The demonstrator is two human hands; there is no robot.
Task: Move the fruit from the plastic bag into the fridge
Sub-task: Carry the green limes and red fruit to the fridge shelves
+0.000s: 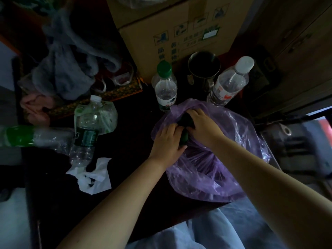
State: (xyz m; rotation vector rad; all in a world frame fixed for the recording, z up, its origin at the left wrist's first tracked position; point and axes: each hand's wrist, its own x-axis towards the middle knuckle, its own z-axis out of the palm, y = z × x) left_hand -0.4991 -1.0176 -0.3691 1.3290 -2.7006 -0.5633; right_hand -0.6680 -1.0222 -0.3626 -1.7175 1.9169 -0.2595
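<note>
Forearms up from 6 o'clock, converging at mouth of purple plastic bag, lying at 4 o'clock on dark table. Curled fingers of left hand gripping dark green fruit; right hand clamped over it from 1 o'clock. Smooth, mostly hidden, at bag mouth; one piece or two, cannot tell.
</note>
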